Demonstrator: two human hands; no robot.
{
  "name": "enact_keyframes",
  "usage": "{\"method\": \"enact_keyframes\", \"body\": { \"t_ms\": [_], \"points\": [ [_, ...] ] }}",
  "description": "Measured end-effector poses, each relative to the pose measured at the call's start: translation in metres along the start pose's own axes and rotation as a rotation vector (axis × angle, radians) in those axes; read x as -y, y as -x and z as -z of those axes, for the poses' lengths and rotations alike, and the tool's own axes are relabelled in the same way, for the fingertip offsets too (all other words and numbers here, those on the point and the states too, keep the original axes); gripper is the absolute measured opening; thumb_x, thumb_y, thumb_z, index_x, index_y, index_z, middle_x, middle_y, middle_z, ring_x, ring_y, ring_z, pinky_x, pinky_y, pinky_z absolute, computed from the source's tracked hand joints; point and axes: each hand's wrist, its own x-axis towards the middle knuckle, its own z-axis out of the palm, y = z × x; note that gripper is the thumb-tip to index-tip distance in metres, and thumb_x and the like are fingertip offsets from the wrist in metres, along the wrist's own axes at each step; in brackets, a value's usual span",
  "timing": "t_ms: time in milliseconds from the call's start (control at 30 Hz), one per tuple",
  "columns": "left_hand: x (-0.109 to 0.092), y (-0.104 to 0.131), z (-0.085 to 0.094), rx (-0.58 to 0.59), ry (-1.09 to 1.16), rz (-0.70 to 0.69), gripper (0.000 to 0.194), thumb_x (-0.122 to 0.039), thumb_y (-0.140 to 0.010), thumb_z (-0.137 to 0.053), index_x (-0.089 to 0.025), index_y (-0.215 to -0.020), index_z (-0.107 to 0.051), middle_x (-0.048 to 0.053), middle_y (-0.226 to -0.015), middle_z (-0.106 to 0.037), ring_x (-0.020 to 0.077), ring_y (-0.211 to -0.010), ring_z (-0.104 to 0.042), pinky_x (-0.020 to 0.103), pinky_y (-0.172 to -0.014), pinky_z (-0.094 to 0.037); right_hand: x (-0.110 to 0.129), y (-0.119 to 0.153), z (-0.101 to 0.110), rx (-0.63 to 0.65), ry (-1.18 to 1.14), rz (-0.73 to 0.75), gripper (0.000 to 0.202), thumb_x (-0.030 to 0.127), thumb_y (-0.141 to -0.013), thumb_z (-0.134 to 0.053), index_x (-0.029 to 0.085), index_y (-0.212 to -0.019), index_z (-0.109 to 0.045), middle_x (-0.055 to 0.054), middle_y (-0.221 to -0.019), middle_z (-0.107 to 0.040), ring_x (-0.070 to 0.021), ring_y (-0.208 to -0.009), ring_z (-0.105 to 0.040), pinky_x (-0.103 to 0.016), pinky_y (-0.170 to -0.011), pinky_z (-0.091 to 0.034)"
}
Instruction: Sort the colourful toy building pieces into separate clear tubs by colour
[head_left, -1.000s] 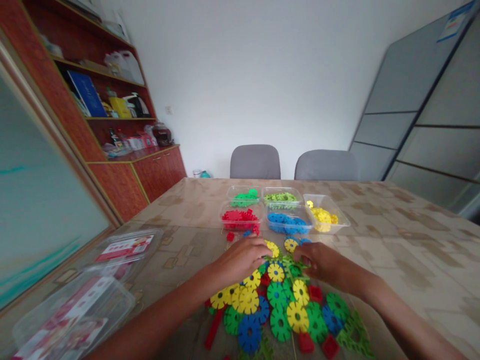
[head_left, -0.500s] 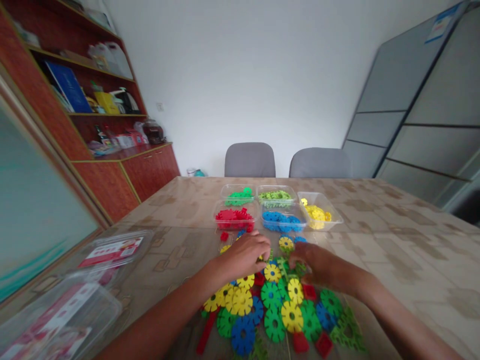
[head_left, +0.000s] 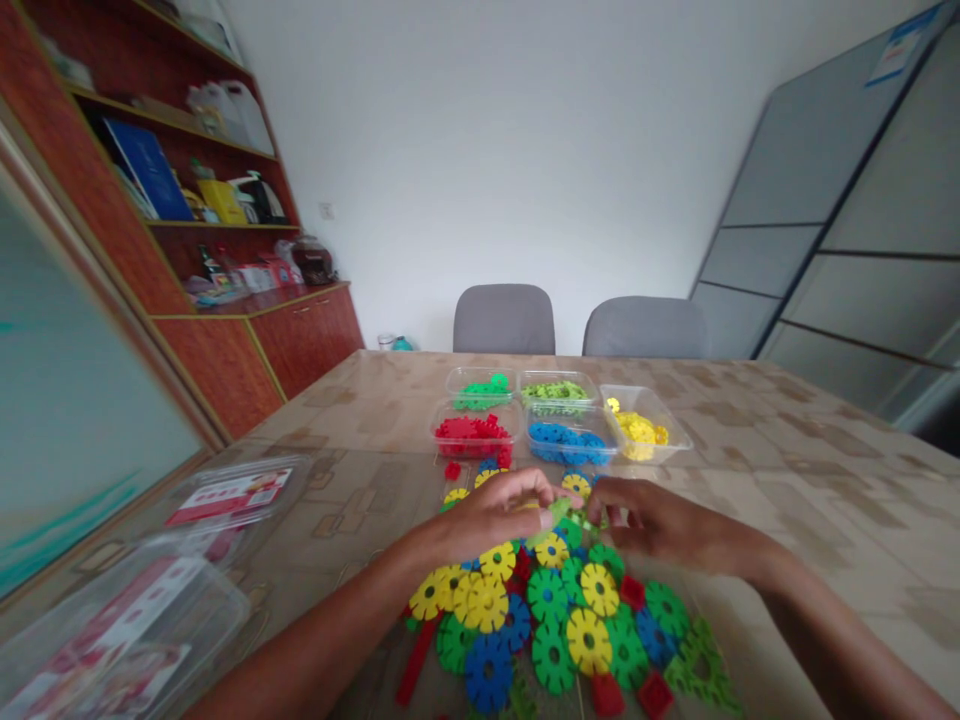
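Note:
My left hand [head_left: 510,515] is closed in a pinch on a light green plastic piece [head_left: 556,512] above the far part of a mixed pile. Close beside it, my right hand [head_left: 637,515] has its fingers curled together, their tips near that piece; whatever they grip is hidden. Under and in front of both hands lie notched building discs: yellow ones [head_left: 589,640], green ones [head_left: 553,655] and blue ones [head_left: 489,672]. Red square pieces [head_left: 655,692] and a light green triangular piece [head_left: 703,665] lie at the pile's near right.
Beyond the pile stand clear tubs of sorted pieces: red [head_left: 472,432], blue [head_left: 568,442], green [head_left: 481,393], light green [head_left: 556,392] and yellow [head_left: 639,435]. Clear lids [head_left: 217,600] lie at the table's left. Two grey chairs [head_left: 504,320] stand behind the table.
My left hand has moved slightly right and now shows a light green piece between its fingers. My right hand has lifted from the pile, its fingers now close to the left hand's.

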Motion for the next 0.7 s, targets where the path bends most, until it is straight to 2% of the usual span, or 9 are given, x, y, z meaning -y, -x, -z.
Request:
{"method": "enact_keyframes", "body": {
  "t_ms": [67, 133, 200, 267, 333, 400, 467, 567, 700],
  "points": [
    [-0.006, 0.000, -0.002, 0.032, 0.077, 0.031, 0.012, -0.031, -0.088, -0.050, -0.021, -0.088, -0.043, 0.010, -0.119, -0.064, 0.0218, -0.115, -0.056, 0.037, -0.090, -0.044, 0.003, 0.002, 0.005, 0.025, -0.043, -0.020, 0.015, 0.029, -0.088, -0.054, 0.019, -0.097, -0.061, -0.002, -0.082, -0.061, -0.0160, -0.073, -0.057, -0.025, -0.063, -0.045],
    [-0.015, 0.001, -0.004, 0.030, 0.022, 0.025, 0.012, -0.031, -0.087, -0.051, -0.021, -0.087, -0.044, 0.009, -0.117, -0.064, 0.0213, -0.115, -0.056, 0.035, -0.089, -0.044, 0.005, 0.004, 0.008, 0.052, -0.077, -0.035, 0.016, 0.031, -0.088, -0.054, 0.020, -0.097, -0.061, -0.001, -0.081, -0.060, -0.0155, -0.072, -0.056, -0.025, -0.062, -0.045],
    [-0.028, 0.005, -0.007, -0.005, -0.151, 0.000, 0.009, -0.028, -0.086, -0.051, -0.020, -0.087, -0.046, 0.007, -0.115, -0.063, 0.0199, -0.113, -0.055, 0.033, -0.089, -0.043, 0.006, 0.004, 0.009, 0.085, -0.102, -0.042, 0.015, 0.030, -0.088, -0.054, 0.020, -0.096, -0.061, -0.001, -0.080, -0.061, -0.0150, -0.071, -0.056, -0.024, -0.061, -0.045],
    [-0.042, 0.014, -0.012, -0.038, -0.395, 0.019, 0.005, -0.022, -0.084, -0.052, -0.020, -0.087, -0.050, 0.004, -0.107, -0.063, 0.0173, -0.101, -0.058, 0.029, -0.084, -0.044, 0.005, 0.004, 0.008, 0.110, -0.103, -0.041, 0.013, 0.026, -0.085, -0.056, 0.019, -0.095, -0.061, -0.001, -0.081, -0.061, -0.0147, -0.070, -0.056, -0.024, -0.061, -0.045],
    [-0.054, 0.030, -0.019, -0.012, -0.621, 0.079, 0.010, -0.017, -0.079, -0.056, -0.020, -0.088, -0.053, 0.001, -0.096, -0.062, 0.0149, -0.088, -0.058, 0.025, -0.076, -0.044, 0.004, 0.004, 0.006, 0.120, -0.075, -0.040, 0.012, 0.021, -0.082, -0.057, 0.020, -0.094, -0.061, -0.001, -0.083, -0.062, -0.0152, -0.071, -0.057, -0.024, -0.061, -0.045],
    [-0.058, 0.050, -0.030, 0.058, -0.779, 0.130, 0.020, -0.014, -0.074, -0.063, -0.021, -0.090, -0.055, -0.001, -0.093, -0.061, 0.0148, -0.085, -0.058, 0.023, -0.071, -0.043, 0.004, 0.003, 0.003, 0.112, -0.033, -0.043, 0.014, 0.018, -0.079, -0.058, 0.019, -0.092, -0.060, -0.002, -0.086, -0.063, -0.0159, -0.073, -0.058, -0.025, -0.062, -0.045],
    [-0.052, 0.070, -0.042, 0.114, -0.881, 0.167, 0.024, -0.015, -0.073, -0.068, -0.023, -0.091, -0.055, -0.001, -0.093, -0.062, 0.0156, -0.082, -0.058, 0.022, -0.066, -0.042, 0.005, 0.003, 0.002, 0.099, -0.002, -0.047, 0.015, 0.016, -0.077, -0.059, 0.019, -0.092, -0.060, -0.003, -0.089, -0.062, -0.0164, -0.075, -0.058, -0.025, -0.063, -0.045],
    [-0.027, 0.091, -0.060, 0.156, -1.033, 0.143, 0.018, -0.009, -0.078, -0.064, -0.022, -0.085, -0.054, -0.002, -0.087, -0.063, 0.0141, -0.075, -0.057, 0.021, -0.059, -0.039, 0.007, 0.002, 0.000, 0.089, 0.025, -0.070, 0.017, 0.016, -0.075, -0.061, 0.019, -0.092, -0.060, -0.003, -0.087, -0.060, -0.0171, -0.077, -0.057, -0.025, -0.063, -0.044],
    [0.002, 0.095, -0.075, 0.095, -1.178, 0.101, 0.018, -0.014, -0.078, -0.069, -0.020, -0.079, -0.052, -0.001, -0.082, -0.063, 0.0153, -0.071, -0.057, 0.024, -0.055, -0.036, 0.004, 0.001, -0.005, 0.127, 0.018, -0.079, 0.025, 0.018, -0.075, -0.064, 0.019, -0.099, -0.060, -0.003, -0.091, -0.060, -0.0182, -0.080, -0.057, -0.026, -0.064, -0.045]
  ]
}}
